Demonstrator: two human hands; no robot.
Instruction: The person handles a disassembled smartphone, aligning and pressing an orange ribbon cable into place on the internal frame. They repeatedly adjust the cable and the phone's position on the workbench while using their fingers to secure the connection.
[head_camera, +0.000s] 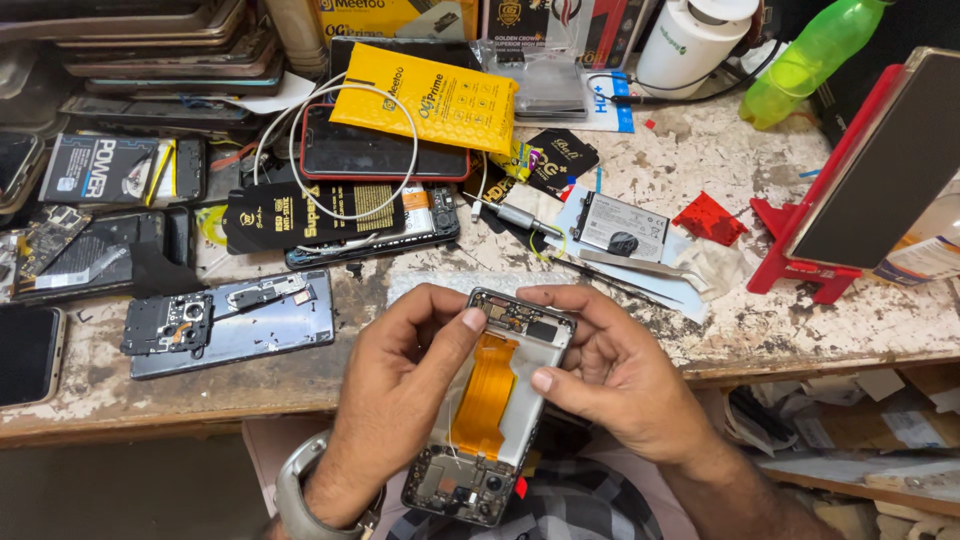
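The opened phone, orange flex cable up, sits gripped between my left hand and right hand, steadied for inspection just below the workbench edge.

We have single view only: head-worn camera, looking down and forward over our lap. Close on left hand and right hand at frame bottom; worn, paint-chipped white table fills upper frame, running to back clutter.

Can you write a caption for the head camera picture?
Two hands, left hand and right hand, hold an opened phone above a cluttered workbench.
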